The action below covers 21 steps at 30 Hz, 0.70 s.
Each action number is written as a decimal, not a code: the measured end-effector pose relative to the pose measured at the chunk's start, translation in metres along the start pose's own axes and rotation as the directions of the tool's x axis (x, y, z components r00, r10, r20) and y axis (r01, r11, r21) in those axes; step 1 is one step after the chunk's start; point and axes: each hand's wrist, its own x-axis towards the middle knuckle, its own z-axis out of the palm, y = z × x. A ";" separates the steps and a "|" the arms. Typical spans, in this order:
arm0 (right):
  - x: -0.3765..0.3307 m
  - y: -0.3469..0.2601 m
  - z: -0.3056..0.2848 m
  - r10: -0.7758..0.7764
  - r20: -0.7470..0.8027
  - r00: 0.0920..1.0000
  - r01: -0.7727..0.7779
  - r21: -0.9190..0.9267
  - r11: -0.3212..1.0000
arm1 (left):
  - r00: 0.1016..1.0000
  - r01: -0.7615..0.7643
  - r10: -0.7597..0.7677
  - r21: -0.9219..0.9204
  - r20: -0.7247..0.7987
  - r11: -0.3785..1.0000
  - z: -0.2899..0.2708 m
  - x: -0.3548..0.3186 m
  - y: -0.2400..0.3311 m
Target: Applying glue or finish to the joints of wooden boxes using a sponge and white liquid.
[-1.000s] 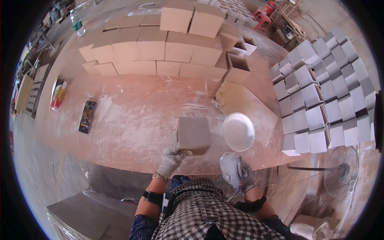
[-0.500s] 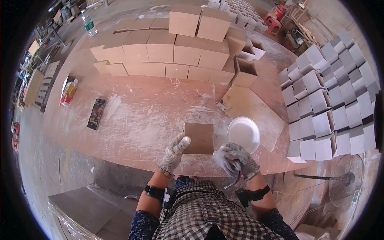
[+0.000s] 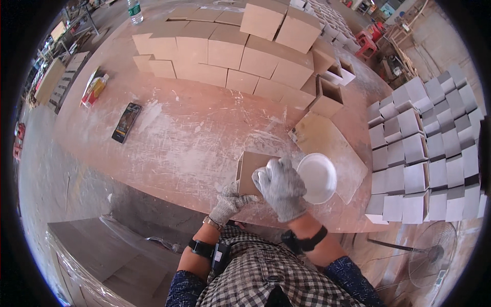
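A small brown box (image 3: 249, 171) sits at the near edge of the table in front of me. My left hand (image 3: 231, 200), in a pale knit glove, grips its near left side, fingers against the near edge. My right hand (image 3: 280, 187), in a greyish glove, is closed over the right part of the box's top. Its fingers are curled, and whatever they hold is hidden. Just right of that hand stands a round white bowl (image 3: 318, 179) with white contents, partly resting on a flat yellowish board (image 3: 327, 135).
Stacked brown boxes (image 3: 225, 51) line the far side of the table. A phone (image 3: 126, 123) and a red-yellow packet (image 3: 94, 91) lie left; a water bottle (image 3: 135, 12) stands far left. Many grey-white boxes (image 3: 409, 148) are piled right, above a fan (image 3: 433, 253).
My right hand has moved left and up from beside the box onto its top. My left hand has shifted to the box's near edge, and the box is turned slightly. The view has shifted too.
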 end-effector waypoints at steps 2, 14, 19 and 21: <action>-0.012 -0.013 -0.024 -0.050 -0.100 0.994 0.069 0.203 0.977 | 0.999 0.034 -0.035 -0.041 -0.023 0.999 0.005 -0.004 0.000; 0.006 0.008 -0.038 0.032 0.072 0.997 -0.059 0.419 0.906 | 0.994 0.084 -0.109 -0.527 -0.016 0.846 0.017 0.001 0.007; -0.031 -0.012 -0.051 -0.139 0.132 0.981 0.080 0.374 0.924 | 0.995 -0.093 0.089 -0.114 -0.045 0.989 0.006 -0.005 -0.011; -0.022 -0.009 -0.048 -0.010 0.178 0.984 -0.074 0.460 0.885 | 0.993 -0.113 0.105 -0.164 -0.058 0.980 0.012 0.000 -0.009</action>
